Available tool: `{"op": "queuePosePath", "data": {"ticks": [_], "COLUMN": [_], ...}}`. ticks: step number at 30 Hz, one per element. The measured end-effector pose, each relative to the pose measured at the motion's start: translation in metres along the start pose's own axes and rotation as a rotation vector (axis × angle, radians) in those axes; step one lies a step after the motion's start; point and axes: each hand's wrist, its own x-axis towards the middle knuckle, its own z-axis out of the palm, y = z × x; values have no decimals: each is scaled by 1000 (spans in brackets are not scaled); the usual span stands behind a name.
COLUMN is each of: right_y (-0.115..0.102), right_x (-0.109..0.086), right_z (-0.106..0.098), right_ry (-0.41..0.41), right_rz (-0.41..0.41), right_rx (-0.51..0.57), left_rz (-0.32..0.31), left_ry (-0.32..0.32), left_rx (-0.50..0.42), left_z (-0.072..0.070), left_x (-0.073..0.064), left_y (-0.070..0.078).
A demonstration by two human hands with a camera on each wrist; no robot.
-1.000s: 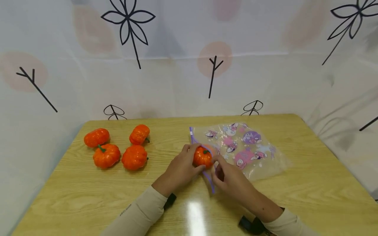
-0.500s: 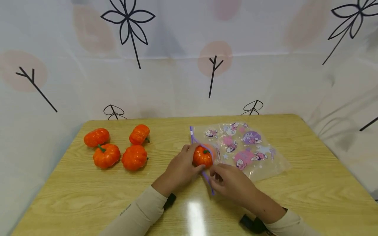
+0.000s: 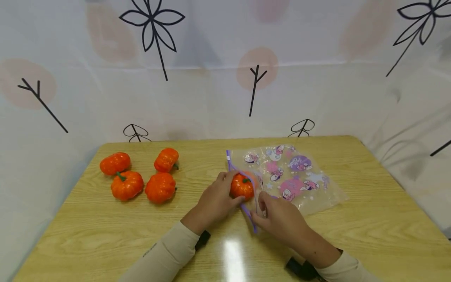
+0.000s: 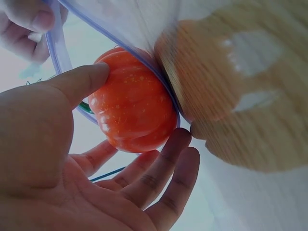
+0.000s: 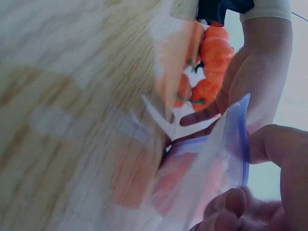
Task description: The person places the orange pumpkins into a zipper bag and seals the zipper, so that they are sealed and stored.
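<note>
In the head view a small orange pumpkin (image 3: 241, 187) with a green stem sits at the mouth of a clear zip bag (image 3: 299, 172) printed in pink and purple. My left hand (image 3: 215, 199) holds it from the left. The left wrist view shows the thumb on one side of the pumpkin (image 4: 132, 103) and fingers under the other; part of it is behind the bag's purple rim. My right hand (image 3: 282, 219) pinches the near part of that rim. In the right wrist view, the bag (image 5: 202, 173) stands open, its purple edge by the right thumb (image 5: 272, 144).
Several more orange pumpkins (image 3: 127, 186) lie grouped on the left of the wooden table (image 3: 88, 239). A patterned white cloth (image 3: 197, 98) hangs behind the table's far edge. Black wrist gear (image 3: 301, 268) sits on the right forearm.
My right hand let its fingers draw in along the bag's rim, then shifted slightly right, pulling the edge a little. The left hand and the pumpkin have stayed nearly in place.
</note>
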Motion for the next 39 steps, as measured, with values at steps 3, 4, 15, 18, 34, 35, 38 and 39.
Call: {"op": "queuePosePath", "data": {"ticks": [3,4,15,18,34,35,38,39], "right_y": [1,1,-2,-3,0,0,1,1], "right_x": [0,0,-2,-2,2,2,2,2], "right_z": [1,1,3,4,5,6,6,6], "right_ry": [-15,-19,36,58,109,106,103,102], "right_rz": [-1,-7,-48,-57,-71,-67,-61,-61], "right_rx": [-70,-81,-94,-82,-55,-56,-53,-53], "left_rz": [2,2,-36,-46,33,36,35,33], "left_ry": [8,11,77,82,40,35,14,9], "left_rx": [-12,-17,7,-28,-210,-222,-253,-259], "left_z": [0,0,0,-1,0,1,2,2], "left_x": [-1,-1,-1,0,3,3,3,3], "left_y": [1,1,2,2,0,0,1,1]}}
